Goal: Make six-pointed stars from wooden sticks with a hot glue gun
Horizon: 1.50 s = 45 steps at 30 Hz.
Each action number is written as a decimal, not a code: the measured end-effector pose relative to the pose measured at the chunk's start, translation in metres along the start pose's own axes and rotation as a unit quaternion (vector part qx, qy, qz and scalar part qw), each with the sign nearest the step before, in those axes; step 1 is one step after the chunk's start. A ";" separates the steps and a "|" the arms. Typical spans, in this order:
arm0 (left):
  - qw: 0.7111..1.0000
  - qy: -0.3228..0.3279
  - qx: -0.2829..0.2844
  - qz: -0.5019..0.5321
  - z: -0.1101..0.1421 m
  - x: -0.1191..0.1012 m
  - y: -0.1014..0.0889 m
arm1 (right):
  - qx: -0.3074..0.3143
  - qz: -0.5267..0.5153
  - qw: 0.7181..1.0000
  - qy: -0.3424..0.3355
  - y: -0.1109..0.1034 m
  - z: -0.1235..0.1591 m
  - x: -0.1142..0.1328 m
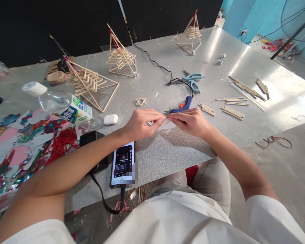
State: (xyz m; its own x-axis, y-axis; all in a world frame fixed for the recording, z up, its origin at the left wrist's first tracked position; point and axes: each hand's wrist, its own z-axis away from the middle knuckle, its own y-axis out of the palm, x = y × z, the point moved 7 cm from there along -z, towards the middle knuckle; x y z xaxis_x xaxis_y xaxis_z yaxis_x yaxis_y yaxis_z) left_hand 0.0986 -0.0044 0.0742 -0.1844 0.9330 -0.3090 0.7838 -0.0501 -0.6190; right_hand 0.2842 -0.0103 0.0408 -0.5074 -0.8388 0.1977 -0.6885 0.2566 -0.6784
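My left hand point(141, 123) and my right hand point(190, 121) meet over the grey table point(173, 149), fingertips pinched together on small thin wooden sticks point(166, 120). Both hands are closed in a pinch on the stick piece. Just beyond my right hand lies a blue glue gun point(181, 105) with a black cord. A small star made of sticks point(140, 101) lies flat on the table beyond my left hand.
Three stick pyramids point(91, 83) point(120, 56) point(191, 34) stand farther back. Scissors point(193, 80), stick bundles point(232, 112), a phone point(123, 162), a white earbud case point(110, 119), a plastic bottle point(51, 98) and coloured scraps point(20, 142) lie around.
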 end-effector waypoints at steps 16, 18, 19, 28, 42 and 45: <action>1.000 0.003 0.016 -0.004 0.000 -0.001 0.001 | 0.001 0.025 1.000 -0.019 -0.003 -0.003 0.008; 1.000 0.005 0.008 0.000 -0.001 -0.001 -0.002 | -0.023 0.013 1.000 0.001 -0.007 -0.003 0.003; 1.000 0.003 0.005 0.000 -0.001 -0.001 -0.004 | -0.030 0.008 0.999 0.016 -0.009 -0.003 -0.001; 1.000 -0.006 0.004 -0.013 0.001 0.002 -0.011 | -0.001 -0.077 0.994 0.081 -0.013 -0.006 -0.018; 0.997 -0.003 0.052 -0.052 0.000 0.002 0.000 | 0.079 -0.092 0.990 0.065 -0.004 -0.004 -0.011; 0.996 -0.010 0.067 -0.064 0.001 0.003 0.001 | 0.091 -0.090 0.989 0.071 -0.003 -0.004 -0.009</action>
State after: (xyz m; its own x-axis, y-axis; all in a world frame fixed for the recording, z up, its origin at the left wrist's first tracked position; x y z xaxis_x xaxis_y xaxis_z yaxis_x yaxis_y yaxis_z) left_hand 0.0983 -0.0020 0.0715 -0.2912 0.9273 -0.2354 0.6677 0.0207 -0.7441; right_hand 0.2893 -0.0013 0.0440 -0.4612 -0.7843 0.4150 -0.6759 0.0076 -0.7369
